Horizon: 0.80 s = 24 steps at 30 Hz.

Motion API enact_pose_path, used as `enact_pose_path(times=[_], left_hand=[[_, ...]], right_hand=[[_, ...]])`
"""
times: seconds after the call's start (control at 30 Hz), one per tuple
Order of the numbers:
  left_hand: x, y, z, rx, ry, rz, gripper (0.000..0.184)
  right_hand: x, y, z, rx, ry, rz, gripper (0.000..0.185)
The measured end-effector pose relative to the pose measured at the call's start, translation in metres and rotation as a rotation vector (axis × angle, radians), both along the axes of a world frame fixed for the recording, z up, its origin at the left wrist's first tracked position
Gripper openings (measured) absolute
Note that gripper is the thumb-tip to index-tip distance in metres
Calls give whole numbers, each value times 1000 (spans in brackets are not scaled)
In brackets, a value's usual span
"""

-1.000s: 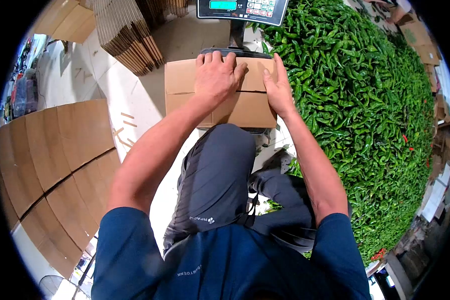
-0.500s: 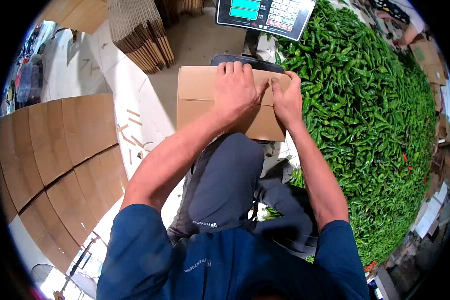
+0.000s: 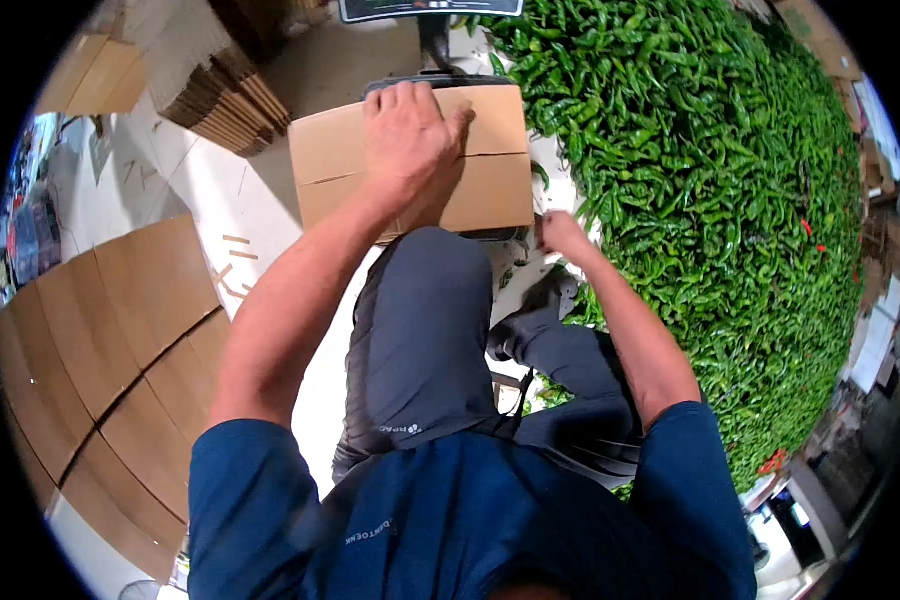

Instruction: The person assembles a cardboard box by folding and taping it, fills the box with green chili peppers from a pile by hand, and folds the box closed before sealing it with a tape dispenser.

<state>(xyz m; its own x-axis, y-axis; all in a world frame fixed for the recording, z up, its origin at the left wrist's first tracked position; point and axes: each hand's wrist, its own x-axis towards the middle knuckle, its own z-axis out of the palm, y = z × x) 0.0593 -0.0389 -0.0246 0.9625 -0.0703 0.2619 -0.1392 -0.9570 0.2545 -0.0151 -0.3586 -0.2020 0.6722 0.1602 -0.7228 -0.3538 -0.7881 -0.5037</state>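
Observation:
A cardboard box [image 3: 495,190] with its top flaps folded down sits on the platform of a scale [image 3: 435,45], in front of my raised knee. My left hand [image 3: 410,130] lies on the box top near its far edge, fingers spread with the thumb out to the right. Just off the box's near right corner is my right hand [image 3: 560,235], away from the top; its fingers are curled and blurred, and what they hold, if anything, cannot be made out.
A large heap of green peppers [image 3: 700,210] fills the right side. Flattened cartons [image 3: 235,105] stand in a stack at upper left. Closed cardboard boxes [image 3: 110,340] lie at the left. Cardboard strips [image 3: 235,255] are on the floor.
My right hand has left the box top and moved down to its near right corner. My left hand has stayed on the box. The whole view has shifted, with less of the scale display showing.

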Motion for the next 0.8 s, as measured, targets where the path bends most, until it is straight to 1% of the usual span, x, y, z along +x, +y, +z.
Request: enact_pose_path(times=[0.03,0.07,0.1,0.13,0.2,0.27,0.33,0.4,0.43,0.53,0.57,0.67,0.7,0.73,0.8], left_hand=[[-1,-3,6,24,26,18,53],[1,-3,3,55,-3,21,53],[3,-2,-2,84,-29,21,54],[3,-1,-8,112,-50,17,54],[3,1,-7,130,-8,7,53],[3,2,-7,177,-20,-21,52],[4,4,-11,199,-28,-16,51],[4,5,-14,175,-40,-13,52],[4,4,-16,164,-51,-8,52],[4,4,-16,168,-45,4,55],[3,3,-16,181,-32,7,55],[2,1,-8,217,20,28,56],[2,1,-7,207,24,27,55],[1,1,-6,194,29,27,54],[2,1,-9,150,-40,17,50]], right_hand=[[-17,4,30,-19,67,293,28],[-41,-3,11,145,-151,646,20],[-66,0,9,160,274,216,23],[-73,10,-4,34,478,436,36],[-109,25,-29,-8,171,658,39],[-122,40,-38,-65,289,662,44],[-134,52,-34,-56,300,582,54],[-149,66,-37,-70,278,506,63],[-163,72,-41,-63,156,482,68],[-174,96,-21,-25,91,435,72],[-176,109,-27,-66,62,431,54],[-183,133,-50,-57,-112,413,42],[-184,139,-52,-127,-123,372,35],[-188,141,-49,-120,-180,276,30],[-161,129,-12,-92,1,537,32]])
